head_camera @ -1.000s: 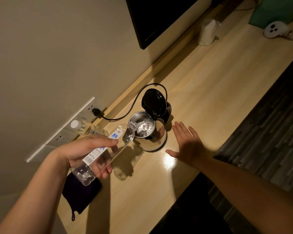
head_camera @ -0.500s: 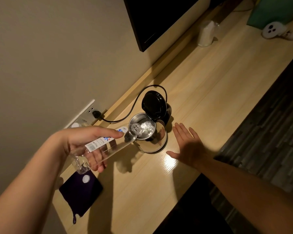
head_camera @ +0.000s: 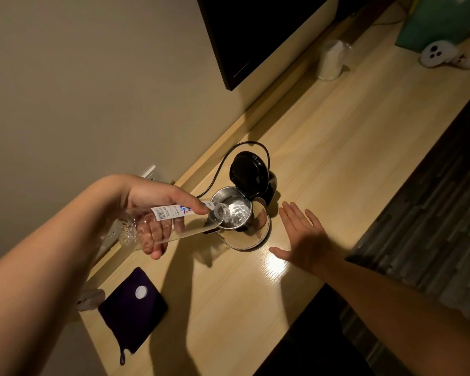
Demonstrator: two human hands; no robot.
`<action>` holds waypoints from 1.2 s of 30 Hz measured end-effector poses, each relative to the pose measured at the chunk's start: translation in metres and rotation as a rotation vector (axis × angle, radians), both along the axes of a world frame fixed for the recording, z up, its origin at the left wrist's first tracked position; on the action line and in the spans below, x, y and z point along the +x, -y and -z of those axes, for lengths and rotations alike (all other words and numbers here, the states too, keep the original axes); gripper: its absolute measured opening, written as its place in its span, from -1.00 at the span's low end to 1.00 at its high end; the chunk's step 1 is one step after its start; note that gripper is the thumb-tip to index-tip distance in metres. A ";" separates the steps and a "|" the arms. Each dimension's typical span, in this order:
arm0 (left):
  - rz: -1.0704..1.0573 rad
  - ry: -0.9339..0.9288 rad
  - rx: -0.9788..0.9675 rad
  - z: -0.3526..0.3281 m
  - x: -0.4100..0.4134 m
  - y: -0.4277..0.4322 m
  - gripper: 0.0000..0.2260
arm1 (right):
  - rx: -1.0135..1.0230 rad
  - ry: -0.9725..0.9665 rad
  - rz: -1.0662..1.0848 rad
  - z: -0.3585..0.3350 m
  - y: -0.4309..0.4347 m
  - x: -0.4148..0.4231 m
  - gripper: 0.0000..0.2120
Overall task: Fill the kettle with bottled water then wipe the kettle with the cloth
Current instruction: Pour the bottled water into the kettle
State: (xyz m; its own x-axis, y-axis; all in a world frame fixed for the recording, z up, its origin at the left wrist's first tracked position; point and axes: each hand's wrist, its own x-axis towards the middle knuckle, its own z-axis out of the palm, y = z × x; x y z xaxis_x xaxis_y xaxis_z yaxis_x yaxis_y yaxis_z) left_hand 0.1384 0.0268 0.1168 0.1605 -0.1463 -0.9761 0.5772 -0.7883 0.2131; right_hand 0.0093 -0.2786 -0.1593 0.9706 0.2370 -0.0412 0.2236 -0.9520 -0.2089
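A steel kettle (head_camera: 248, 232) stands on the wooden counter (head_camera: 337, 147) with its black lid (head_camera: 247, 173) flipped up. My left hand (head_camera: 158, 204) grips a clear water bottle (head_camera: 171, 223), tipped nearly flat, its open neck over the kettle's mouth. Water shimmers inside the kettle. My right hand (head_camera: 301, 237) rests flat on the counter just right of the kettle, fingers spread, holding nothing. A dark purple cloth (head_camera: 132, 308) lies on the counter at the lower left, with a white bottle cap (head_camera: 141, 292) on it.
A black cord (head_camera: 220, 169) runs from the kettle to a wall socket behind my left wrist. A dark screen (head_camera: 255, 33) hangs on the wall above. A wrapped cup (head_camera: 330, 61), a green box (head_camera: 442, 20) and a white device (head_camera: 440, 54) sit far right.
My left hand has raised the bottle's base, tipping it flatter over the kettle. The second bottle by the wall is now hidden behind my arm. My right hand has stayed put.
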 end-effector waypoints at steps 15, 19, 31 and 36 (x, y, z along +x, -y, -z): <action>0.040 -0.058 -0.294 0.007 -0.027 -0.008 -0.69 | 0.005 0.013 -0.005 0.021 -0.001 0.002 0.03; -0.045 0.226 -0.431 0.041 -0.072 -0.024 -0.41 | -0.023 -0.130 0.025 0.019 -0.002 0.008 0.06; -0.784 0.547 -0.688 0.098 -0.178 -0.026 -0.54 | 0.847 -0.236 0.130 -0.104 -0.056 -0.032 -0.70; -0.893 0.667 -0.736 0.104 -0.199 -0.027 -0.54 | 1.115 -0.545 0.008 -0.161 -0.123 -0.023 -0.31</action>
